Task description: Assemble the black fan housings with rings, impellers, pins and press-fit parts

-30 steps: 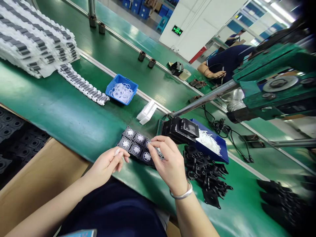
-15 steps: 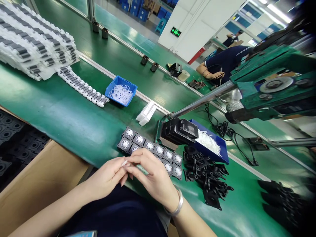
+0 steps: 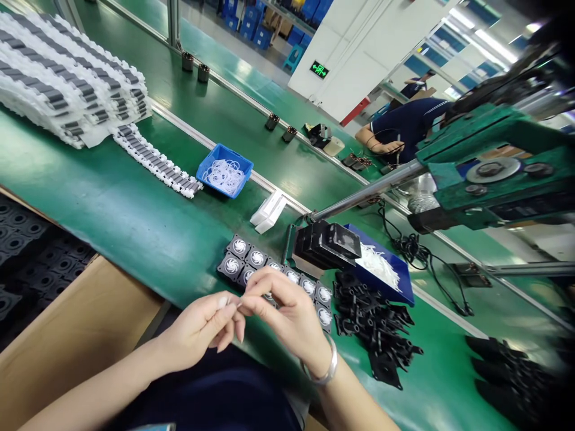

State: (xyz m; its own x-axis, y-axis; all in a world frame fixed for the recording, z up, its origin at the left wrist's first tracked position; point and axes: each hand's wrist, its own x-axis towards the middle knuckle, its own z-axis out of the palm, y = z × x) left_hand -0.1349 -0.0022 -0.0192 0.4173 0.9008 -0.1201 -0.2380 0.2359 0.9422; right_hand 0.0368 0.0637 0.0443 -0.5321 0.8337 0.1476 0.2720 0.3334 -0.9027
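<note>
Right hand [image 3: 285, 317] has moved from black squares [image 3: 231, 265] to left hand [image 3: 197, 329].

Left hand [image 3: 204, 328] + right hand [image 3: 287, 311] — 2; fan plates [image 3: 232, 265], at least 9 showing; bench bins [image 3: 229, 154], 2; upright cores [image 3: 203, 73], at least 4; bangle [image 3: 333, 361], 1; exit sign [image 3: 320, 69], 1; black parts [image 3: 381, 326] — heaped, uncountable

You're in a factory assembly workshop: long green bench [image 3: 148, 227] by your right hand [image 3: 287, 317], black parts [image 3: 377, 329] heaped right of it, green machine [image 3: 489, 129] farther right and beyond; co-worker [image 3: 402, 129], lit exit sign [image 3: 319, 69], blue bins [image 3: 249, 27] well past that hand.
</note>
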